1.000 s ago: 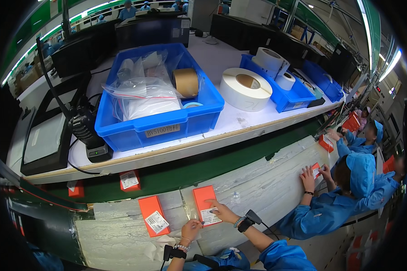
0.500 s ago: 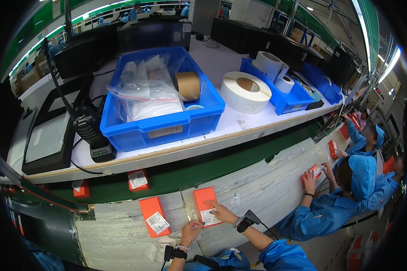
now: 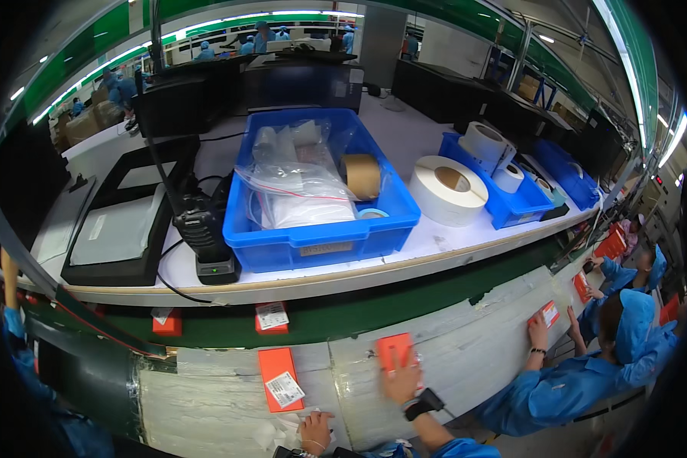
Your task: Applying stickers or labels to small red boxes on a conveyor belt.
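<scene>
Head view: red box (image 3: pixel 390 342) seems steadied by right hand (image 3: pixel 401 383); its grip and that of left hand (image 3: pixel 315 433) can't be told; gentle touch needed next

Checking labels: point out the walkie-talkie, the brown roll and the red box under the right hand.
Walkie-talkie (image 3: pixel 199 227), head view: front of body.
Brown roll (image 3: pixel 362 177), head view: outer side.
Red box (image 3: pixel 390 342), head view: uncovered far end.

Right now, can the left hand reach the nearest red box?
Probably yes: the left hand is close and the red box looks free on its right; crumpled paper lies by its near end.
</scene>
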Tool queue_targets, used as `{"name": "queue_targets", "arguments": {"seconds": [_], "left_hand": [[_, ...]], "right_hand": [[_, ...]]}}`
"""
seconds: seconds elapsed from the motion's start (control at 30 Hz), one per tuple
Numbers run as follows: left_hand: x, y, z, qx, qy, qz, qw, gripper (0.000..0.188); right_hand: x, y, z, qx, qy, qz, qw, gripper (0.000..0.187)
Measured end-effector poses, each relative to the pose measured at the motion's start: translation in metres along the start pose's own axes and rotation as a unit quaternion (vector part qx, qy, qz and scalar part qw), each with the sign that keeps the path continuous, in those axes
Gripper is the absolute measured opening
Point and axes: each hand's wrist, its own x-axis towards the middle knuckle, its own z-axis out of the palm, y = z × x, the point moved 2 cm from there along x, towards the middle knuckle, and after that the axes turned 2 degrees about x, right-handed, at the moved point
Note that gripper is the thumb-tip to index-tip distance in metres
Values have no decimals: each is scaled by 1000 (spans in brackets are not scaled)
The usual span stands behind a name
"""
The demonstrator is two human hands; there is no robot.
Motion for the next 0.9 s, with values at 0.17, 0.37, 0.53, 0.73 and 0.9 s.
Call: {"name": "queue_targets", "arguments": {"seconds": [0.17, 0.37, 0.53, 0.73, 0.9], "left_hand": [[-15, -14, -6, -21, -25, -54, 998, 62], [-23, -31, -17, -35, -32, -84, 995, 54], [-27, -31, -26, 39, 23, -43, 998, 47], [-30, -51, -13, -35, 56, 34, 997, 42], [-30, -46, -44, 126, 66, 110, 984, 43]], "right_hand": [[50, 69, -9, -218, 14, 150, 964, 76], [94, -122, 60, 96, 11, -103, 990, 64], [102, -259, 102, 103, -142, 32, 984, 83], [117, -251, 118, 52, -65, 50, 995, 85], [108, -177, 83, 79, -51, -56, 994, 84]]}}
